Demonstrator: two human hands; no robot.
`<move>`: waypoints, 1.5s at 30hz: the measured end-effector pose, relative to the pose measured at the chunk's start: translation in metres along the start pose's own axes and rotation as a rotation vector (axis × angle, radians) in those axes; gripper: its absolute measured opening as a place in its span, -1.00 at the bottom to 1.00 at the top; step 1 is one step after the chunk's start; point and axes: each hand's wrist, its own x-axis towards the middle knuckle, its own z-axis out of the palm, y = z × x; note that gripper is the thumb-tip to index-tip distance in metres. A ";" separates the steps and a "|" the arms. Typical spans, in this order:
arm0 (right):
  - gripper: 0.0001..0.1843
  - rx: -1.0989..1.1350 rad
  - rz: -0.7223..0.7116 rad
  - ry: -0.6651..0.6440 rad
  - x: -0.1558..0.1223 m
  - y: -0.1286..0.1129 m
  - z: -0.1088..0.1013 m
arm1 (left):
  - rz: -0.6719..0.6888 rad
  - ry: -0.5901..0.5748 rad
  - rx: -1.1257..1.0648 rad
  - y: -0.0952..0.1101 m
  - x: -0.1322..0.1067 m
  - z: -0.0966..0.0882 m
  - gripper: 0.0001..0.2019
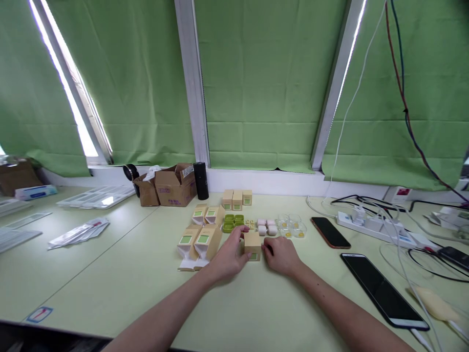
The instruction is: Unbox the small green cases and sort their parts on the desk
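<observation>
A small tan cardboard box with a green-framed label stands upright on the table before me. My left hand is around its left side, thumb at the front and fingers toward the back. Just right of the box rests my right hand, its fingers curled in and nothing visible in them. Several similar boxes with open white flaps lie tilted to the left. Behind the held box are green square cups, small pale yellow pieces, whitish-pink blocks and clear plastic domes with yellow spots.
More closed tan boxes stand at the back. Brown cartons and a black cylinder are by the wall. On the right lie two phones, a power strip and tangled cables. Flat packets and a clear tray lie left.
</observation>
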 end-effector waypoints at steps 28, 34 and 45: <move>-0.64 0.317 -0.176 0.241 -0.014 0.014 0.002 | -0.072 0.196 -0.102 -0.011 0.002 0.004 -0.50; -0.60 0.298 -0.094 0.298 -0.012 0.015 0.004 | -0.077 0.201 -0.072 -0.015 0.002 0.005 -0.48; -0.63 0.282 -0.122 0.408 -0.014 0.013 0.004 | -0.095 0.027 -0.305 -0.022 0.003 0.018 -0.27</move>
